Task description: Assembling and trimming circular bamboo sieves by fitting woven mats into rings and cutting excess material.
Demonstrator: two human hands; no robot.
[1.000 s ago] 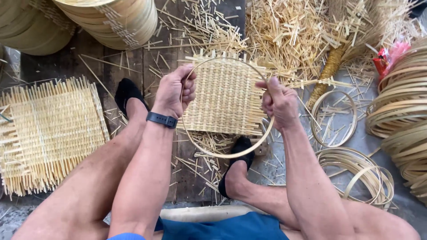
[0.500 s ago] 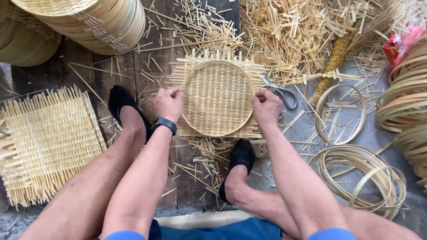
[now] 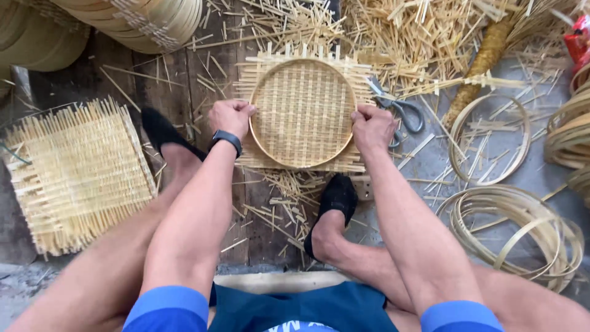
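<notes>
Since a second ago the bamboo hoop (image 3: 302, 114) has come down: it was held tilted up off the floor, and now it lies flat on the square woven bamboo mat (image 3: 302, 160), pressed into the weave so the mat's frayed edges stick out all round it. Both fists have dropped with it. Hoop and mat now read as one shallow round tray, seated on the dark wooden planks (image 3: 166, 86) between the two black shoes.

Left hand (image 3: 230, 117): closed in a fist on the hoop's left rim, knuckles up, a dark wristband behind it. Right hand (image 3: 371, 126): also closed tight, gripping the hoop's right rim. Fingertips of both are tucked under, so whether they also pinch the mat below cannot be made out.

Relative to the hoop: scissors (image 3: 401, 109) just beside its right edge, touching the mat's fringe; loose bamboo rings (image 3: 488, 138) farther right, and a coil of bamboo strips (image 3: 522, 233) lower right. A second woven mat (image 3: 77, 175) lies well to the left. Stacked round bamboo baskets (image 3: 141, 21) sit above left, cut off by the frame. Bamboo offcuts (image 3: 418, 37) are heaped above right.

A red item at the top right corner is too clipped to identify.
</notes>
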